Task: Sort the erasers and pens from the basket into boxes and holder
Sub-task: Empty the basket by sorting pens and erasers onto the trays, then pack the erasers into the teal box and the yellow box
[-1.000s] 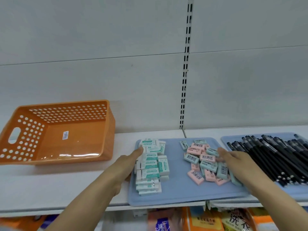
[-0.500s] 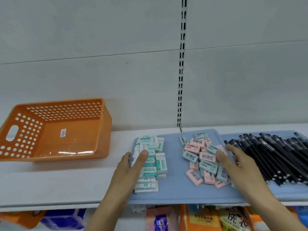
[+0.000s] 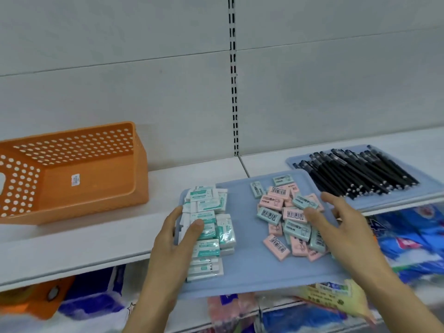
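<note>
Both hands are down on the blue tray (image 3: 249, 280) sitting in the lower middle of the frame, half hanging over the front edge of the white shelf (image 3: 84, 241). The left hand (image 3: 176, 233) rests on the left edge of the tray, fingers (image 3: 195, 227) fairly straight and spread, with one fingertip pressing on the stack of white-and-green erasers (image 3: 209, 227) piled along the tray's left side. The right hand (image 3: 346, 227) is over on the right part of the tray, fingers loosely apart and not gripping anything, one fingertip touching the loose heap of pink and mint erasers (image 3: 288, 217) scattered right of center. Behind that, in the right of the frame, a second blue tray (image 3: 427, 186) holds a bunch of black pens (image 3: 355, 174) lying side by side at a slant. The orange basket (image 3: 72, 174) with the hole pattern sits at the left of the frame on the same shelf, tipped so its opening faces the camera, and there's just a small sticker on its inside bottom. Below the shelf you can see blurry packaged goods (image 3: 408, 239) in blue, orange and yellow wrappers.
</note>
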